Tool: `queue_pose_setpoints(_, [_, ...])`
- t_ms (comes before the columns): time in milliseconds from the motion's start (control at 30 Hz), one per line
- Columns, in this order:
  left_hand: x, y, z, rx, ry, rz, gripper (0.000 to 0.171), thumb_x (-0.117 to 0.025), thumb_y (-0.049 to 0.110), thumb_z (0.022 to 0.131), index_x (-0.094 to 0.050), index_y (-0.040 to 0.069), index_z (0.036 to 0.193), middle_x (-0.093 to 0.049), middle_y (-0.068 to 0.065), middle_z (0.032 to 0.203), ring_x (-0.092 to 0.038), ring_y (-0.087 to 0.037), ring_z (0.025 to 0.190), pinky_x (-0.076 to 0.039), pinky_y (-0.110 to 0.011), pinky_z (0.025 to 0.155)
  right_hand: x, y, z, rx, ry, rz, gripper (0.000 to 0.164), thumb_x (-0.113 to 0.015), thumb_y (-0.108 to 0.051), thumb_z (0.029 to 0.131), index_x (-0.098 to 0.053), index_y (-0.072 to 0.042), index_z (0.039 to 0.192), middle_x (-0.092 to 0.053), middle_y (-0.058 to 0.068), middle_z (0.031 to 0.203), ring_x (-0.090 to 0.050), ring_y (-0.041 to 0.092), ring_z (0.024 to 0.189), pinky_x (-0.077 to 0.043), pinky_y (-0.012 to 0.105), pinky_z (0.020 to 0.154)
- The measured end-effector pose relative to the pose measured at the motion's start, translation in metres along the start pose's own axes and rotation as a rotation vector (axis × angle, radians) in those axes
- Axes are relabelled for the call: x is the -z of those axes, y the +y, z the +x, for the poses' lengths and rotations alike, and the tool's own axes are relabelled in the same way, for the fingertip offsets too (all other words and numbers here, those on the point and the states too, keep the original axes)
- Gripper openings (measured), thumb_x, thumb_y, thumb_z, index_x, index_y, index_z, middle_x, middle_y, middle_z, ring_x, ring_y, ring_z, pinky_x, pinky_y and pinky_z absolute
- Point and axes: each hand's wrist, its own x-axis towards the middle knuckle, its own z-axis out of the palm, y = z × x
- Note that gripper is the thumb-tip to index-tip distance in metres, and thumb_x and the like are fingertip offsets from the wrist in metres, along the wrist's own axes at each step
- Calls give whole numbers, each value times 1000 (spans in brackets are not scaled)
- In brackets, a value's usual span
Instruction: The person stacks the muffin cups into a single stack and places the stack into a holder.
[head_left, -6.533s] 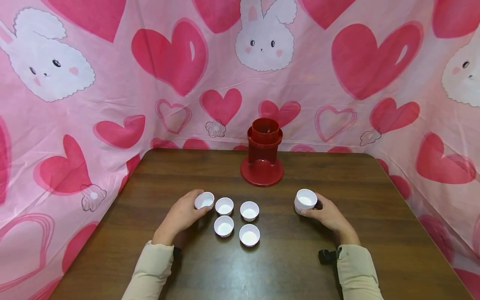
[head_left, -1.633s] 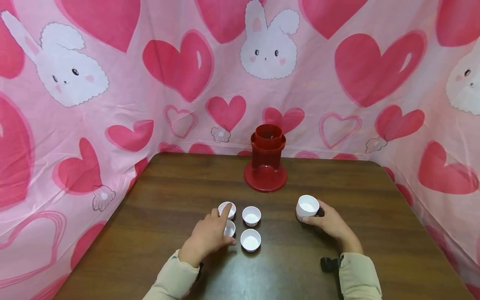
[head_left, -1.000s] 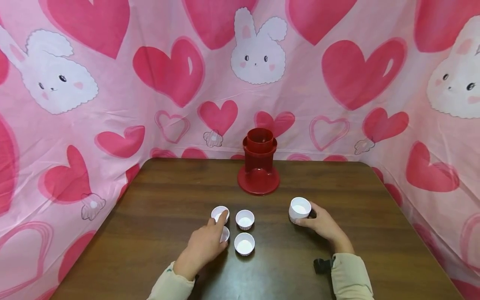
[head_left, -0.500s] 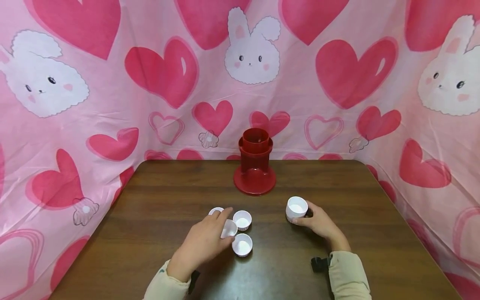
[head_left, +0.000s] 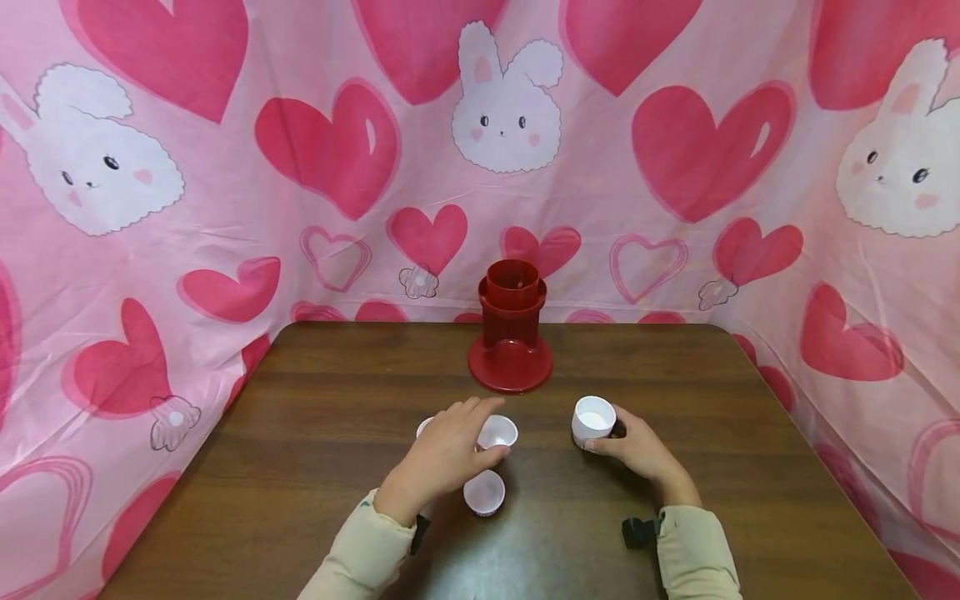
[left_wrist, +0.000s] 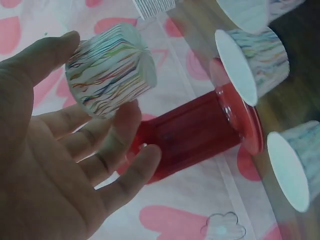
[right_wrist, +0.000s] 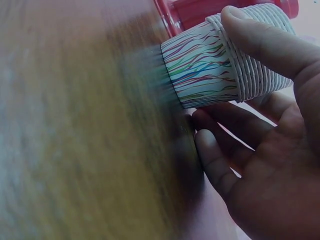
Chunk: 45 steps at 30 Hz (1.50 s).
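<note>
My left hand [head_left: 446, 450] pinches a small white paper baking cup [left_wrist: 112, 70] with wavy coloured lines, between thumb and fingers. It is raised above the other cups, and in the head view it overlaps the back right one. My right hand [head_left: 641, 450] grips a stack of the same cups [right_wrist: 225, 62], nested with several rims showing; the stack's bottom is close over the table. On the table, one single cup [head_left: 483, 493] stands in front of the left hand, while another cup [head_left: 423, 427] is mostly hidden behind that hand.
A red cylindrical stand [head_left: 512, 333] with a round base is at the back middle of the brown wooden table [head_left: 337, 367]. A pink cloth [head_left: 600, 167] with hearts and rabbits hangs behind and at the sides.
My left hand has picked the front left cup out of the group and carried it rightward. The far left cup from the oldest frame is gone from its spot. My right hand stays around the stack.
</note>
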Motion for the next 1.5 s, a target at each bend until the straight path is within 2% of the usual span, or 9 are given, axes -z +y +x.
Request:
queue_pose_setpoints(200, [-7,11,29,-23,10,16,58,-76,37,91,-56,14,141,-63,-4,128,-59,-26,113,-45,-48,97,-1,-1,0,2,0,11,69,-84,-13,82,-51,8,139,-63,20,125,-55,37,118,-41,56,101])
queue_pose_setpoints(400, [-21,28,64,-46,-33,-24,61,-75,42,90,-55,17,142,-62,-2,128,-58,-22,114,-44,-43,101,-2,-2,-1,6,8,21,66,-84,-12,83,-52,8,137,-64,19,122,-58,33,112,-45,51,96])
queue_pose_setpoints(533, [-33,40,84,-57,-69,-58,61,-75,43,90,-56,18,142,-62,-1,128,-59,-20,114,-46,-40,100,-2,-3,-1,15,-2,19,65,-84,-16,84,-53,5,138,-64,17,125,-58,29,112,-46,46,95])
queue_pose_setpoints(767, [-49,56,109,-59,-114,-23,58,-72,44,92,-56,19,142,-62,1,129,-58,-17,111,-47,-35,97,0,-3,-1,14,-22,9,63,-84,-25,84,-56,-3,137,-62,14,128,-58,29,111,-46,49,96])
queue_pose_setpoints(933, [-62,62,119,-35,-148,-22,56,-71,43,93,-56,21,142,-61,2,130,-58,-15,111,-49,-33,95,1,-1,0,26,-21,20,61,-84,-20,84,-56,1,135,-65,15,122,-60,27,105,-49,43,92])
queue_pose_setpoints(1133, [-74,65,127,-46,-141,-46,53,-72,38,94,-56,20,141,-61,2,132,-59,-14,114,-48,-28,96,1,-1,0,35,-19,37,60,-84,-17,84,-57,5,132,-67,14,116,-62,24,102,-50,33,88])
queue_pose_setpoints(1267, [-81,66,126,-44,-141,-16,53,-73,38,94,-57,21,141,-61,4,133,-58,-14,114,-46,-29,97,2,-1,-1,45,-16,32,59,-84,-17,83,-57,5,131,-66,14,117,-61,24,101,-50,36,87])
queue_pose_setpoints(1500, [-89,62,121,33,-179,-33,60,-75,36,92,-54,25,146,-60,7,139,-58,-14,119,-43,-36,103,1,-3,0,51,-15,53,60,-85,-15,82,-58,4,133,-65,16,120,-59,26,105,-48,40,91])
